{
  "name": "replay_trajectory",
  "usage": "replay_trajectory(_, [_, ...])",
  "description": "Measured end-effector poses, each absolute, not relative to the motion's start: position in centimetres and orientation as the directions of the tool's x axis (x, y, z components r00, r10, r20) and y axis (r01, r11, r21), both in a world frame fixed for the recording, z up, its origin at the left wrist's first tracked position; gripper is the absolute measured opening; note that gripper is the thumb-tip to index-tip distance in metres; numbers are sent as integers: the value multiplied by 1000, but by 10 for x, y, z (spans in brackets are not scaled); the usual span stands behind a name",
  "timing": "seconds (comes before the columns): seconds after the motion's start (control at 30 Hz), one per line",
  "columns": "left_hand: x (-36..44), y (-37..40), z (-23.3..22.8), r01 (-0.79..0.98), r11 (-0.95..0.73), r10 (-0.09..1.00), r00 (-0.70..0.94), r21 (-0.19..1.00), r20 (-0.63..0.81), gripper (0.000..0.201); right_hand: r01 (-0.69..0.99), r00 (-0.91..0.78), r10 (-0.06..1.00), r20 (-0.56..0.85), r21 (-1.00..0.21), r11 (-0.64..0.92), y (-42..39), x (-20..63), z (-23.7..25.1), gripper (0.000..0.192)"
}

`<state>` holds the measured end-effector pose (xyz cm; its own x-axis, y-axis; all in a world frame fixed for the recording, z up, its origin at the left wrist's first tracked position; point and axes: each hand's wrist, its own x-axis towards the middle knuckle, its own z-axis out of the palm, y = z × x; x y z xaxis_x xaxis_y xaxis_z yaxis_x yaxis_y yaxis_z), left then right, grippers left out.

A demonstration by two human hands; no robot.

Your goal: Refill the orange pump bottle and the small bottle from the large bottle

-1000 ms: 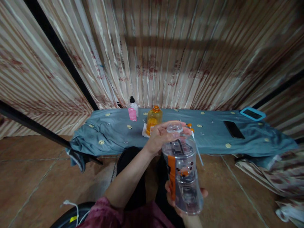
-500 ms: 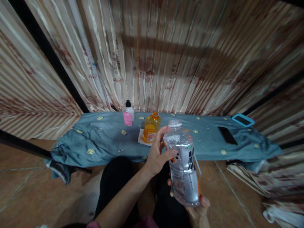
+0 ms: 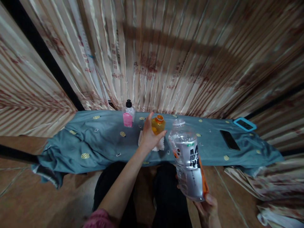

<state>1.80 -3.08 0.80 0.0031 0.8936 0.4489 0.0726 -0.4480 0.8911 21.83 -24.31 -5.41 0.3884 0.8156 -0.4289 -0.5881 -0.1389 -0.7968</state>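
My right hand (image 3: 209,207) grips the base of a clear plastic bottle (image 3: 188,160) with a silver and orange label, held tilted above my lap. Its mouth has no cap on it. My left hand (image 3: 148,135) is stretched forward with fingers apart, right in front of an orange bottle (image 3: 158,124) that stands on a white cloth (image 3: 159,146) on the low table. The hand covers the bottle's lower part, and I cannot tell whether it touches it. A small bottle with a pink label and black cap (image 3: 128,113) stands to the left.
The low table is draped in a blue-grey cloth (image 3: 95,139). A black phone (image 3: 229,139) and a blue-framed device (image 3: 244,124) lie at its right end. A striped curtain (image 3: 166,57) hangs behind. Folded fabric (image 3: 273,186) lies on the floor to the right.
My left hand has left the clear bottle's neck and reached forward to the orange bottle. The clear bottle has shifted right and lower in my right hand.
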Motion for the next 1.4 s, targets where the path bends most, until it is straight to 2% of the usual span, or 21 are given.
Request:
replay_trajectory(0.17, [24,-27,-5,96,-492,868,-13,865,496,68,-544,422,788,-449,-820,-176,-239,216,-53,103])
replay_trajectory(0.27, [27,-24,-12,159,-581,807,-13,798,590,58,-512,428,792,-436,-839,-185,-236,217,-55,94])
replay_trajectory(0.43, [30,-18,-19,268,-667,715,-36,696,699,48,-473,378,838,-394,-860,-192,-232,230,-68,95])
replay_trajectory(0.73, [32,-16,-19,271,-662,714,-53,698,698,45,-397,324,899,-294,-905,-153,-231,251,-75,71])
replay_trajectory(1.03, [29,-17,-20,229,-651,740,-21,724,672,45,-301,273,937,-217,-945,-131,-229,259,-77,92])
replay_trajectory(1.2, [27,-18,-19,223,-636,757,-3,739,653,45,-268,286,941,-183,-958,-105,-229,263,-78,88])
replay_trajectory(1.4, [27,-20,-16,230,-628,764,-2,744,646,43,-267,325,934,-149,-962,-61,-224,254,-63,75])
